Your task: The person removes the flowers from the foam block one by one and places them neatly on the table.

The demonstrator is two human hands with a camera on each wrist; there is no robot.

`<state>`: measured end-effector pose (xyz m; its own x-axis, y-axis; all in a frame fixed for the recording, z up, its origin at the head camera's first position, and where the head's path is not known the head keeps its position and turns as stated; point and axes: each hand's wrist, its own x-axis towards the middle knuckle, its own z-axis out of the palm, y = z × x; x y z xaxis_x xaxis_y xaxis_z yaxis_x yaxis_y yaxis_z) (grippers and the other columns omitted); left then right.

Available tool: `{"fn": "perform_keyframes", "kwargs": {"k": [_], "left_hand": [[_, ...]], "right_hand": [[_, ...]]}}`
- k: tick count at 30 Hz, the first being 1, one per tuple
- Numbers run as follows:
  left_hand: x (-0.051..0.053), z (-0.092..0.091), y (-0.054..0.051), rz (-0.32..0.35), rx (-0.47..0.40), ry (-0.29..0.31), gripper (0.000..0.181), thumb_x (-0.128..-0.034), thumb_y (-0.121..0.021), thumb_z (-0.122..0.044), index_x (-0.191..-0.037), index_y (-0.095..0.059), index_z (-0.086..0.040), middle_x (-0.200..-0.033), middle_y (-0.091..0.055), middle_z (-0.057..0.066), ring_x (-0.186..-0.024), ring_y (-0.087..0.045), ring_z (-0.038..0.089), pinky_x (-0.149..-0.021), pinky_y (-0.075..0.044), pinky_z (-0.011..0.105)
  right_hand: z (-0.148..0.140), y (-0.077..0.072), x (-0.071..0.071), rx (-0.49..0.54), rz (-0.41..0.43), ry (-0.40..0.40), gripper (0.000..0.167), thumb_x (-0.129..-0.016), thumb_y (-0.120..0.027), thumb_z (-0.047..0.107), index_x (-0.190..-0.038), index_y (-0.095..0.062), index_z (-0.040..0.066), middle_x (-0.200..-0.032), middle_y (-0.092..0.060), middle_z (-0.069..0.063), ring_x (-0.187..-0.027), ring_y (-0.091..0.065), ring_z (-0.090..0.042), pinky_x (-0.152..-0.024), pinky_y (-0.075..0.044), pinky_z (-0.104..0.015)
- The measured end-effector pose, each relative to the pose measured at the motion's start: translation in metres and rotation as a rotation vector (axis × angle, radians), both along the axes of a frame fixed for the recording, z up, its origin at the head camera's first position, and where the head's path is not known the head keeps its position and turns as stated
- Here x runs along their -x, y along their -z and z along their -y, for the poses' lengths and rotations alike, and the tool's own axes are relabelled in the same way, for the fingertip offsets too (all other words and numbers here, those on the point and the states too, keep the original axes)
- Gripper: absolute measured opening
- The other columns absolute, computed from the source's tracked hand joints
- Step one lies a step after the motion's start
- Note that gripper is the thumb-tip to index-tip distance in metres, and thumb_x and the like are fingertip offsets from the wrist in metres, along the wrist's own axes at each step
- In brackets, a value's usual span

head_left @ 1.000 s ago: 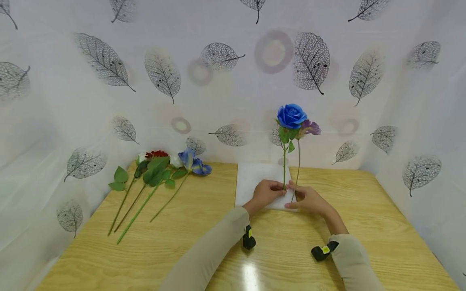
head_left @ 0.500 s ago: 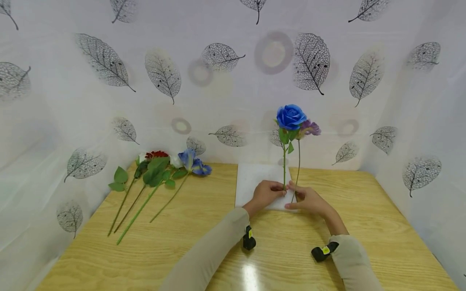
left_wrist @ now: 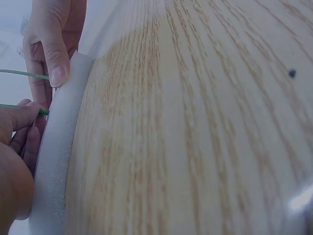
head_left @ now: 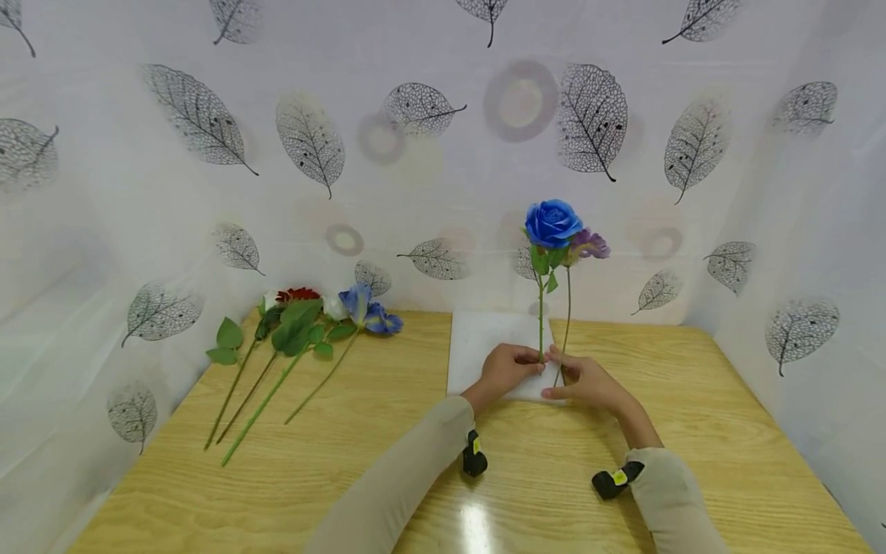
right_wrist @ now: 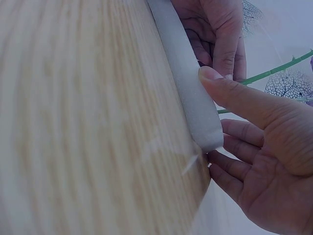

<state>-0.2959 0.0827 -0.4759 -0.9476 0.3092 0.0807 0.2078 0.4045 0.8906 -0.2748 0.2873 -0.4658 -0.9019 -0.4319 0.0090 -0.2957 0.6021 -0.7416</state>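
Note:
The left hand (head_left: 507,369) pinches the lower stem of an upright blue rose (head_left: 553,224) just above a white foam block (head_left: 477,350). Behind and right of the rose, a purple flower (head_left: 591,243) stands on a thin stem. The right hand (head_left: 587,378) is spread round the base of that thin stem, its thumb at the block's front edge. In the right wrist view the right hand (right_wrist: 274,152) has its thumb on the foam block (right_wrist: 188,78) and its fingers loosely bent beside it. The left wrist view shows the stem's green end (left_wrist: 44,112) between the left fingertips.
Several flowers lie at the left of the wooden table (head_left: 408,446), among them a red one (head_left: 298,294) and a blue-violet one (head_left: 370,309). A leaf-patterned curtain (head_left: 443,177) surrounds the table's back and sides.
The blue rose's head has shifted very slightly left and down. Both hands have kept their places.

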Motion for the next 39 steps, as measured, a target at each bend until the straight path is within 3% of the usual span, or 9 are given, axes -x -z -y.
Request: {"fn": "perform_keyframes", "kwargs": {"k": [28,39], "left_hand": [[0.0017,0.0012,0.0013,-0.015,-0.013,0.011,0.021,-0.0926,-0.077,-0.025,-0.111,-0.081,-0.015,-0.104,-0.080,-0.002,-0.094,-0.072,0.007,-0.085,-0.055,0.022],[0.0037,0.0020,0.0045,-0.009,-0.077,0.018,0.022,-0.0944,-0.074,-0.024,-0.112,-0.080,-0.012,-0.102,-0.080,0.001,-0.084,-0.068,0.002,-0.074,-0.054,0.018]], "right_hand": [[-0.0011,0.0030,0.0013,0.001,0.013,0.005,0.083,-0.087,-0.082,0.030,-0.153,-0.042,-0.001,-0.162,-0.028,-0.025,-0.147,-0.033,-0.045,-0.115,-0.034,-0.060],[-0.0005,0.0026,0.0011,-0.012,-0.009,-0.007,0.080,-0.088,-0.082,0.031,-0.153,-0.044,0.002,-0.160,-0.029,-0.028,-0.145,-0.034,-0.048,-0.114,-0.036,-0.061]]}}
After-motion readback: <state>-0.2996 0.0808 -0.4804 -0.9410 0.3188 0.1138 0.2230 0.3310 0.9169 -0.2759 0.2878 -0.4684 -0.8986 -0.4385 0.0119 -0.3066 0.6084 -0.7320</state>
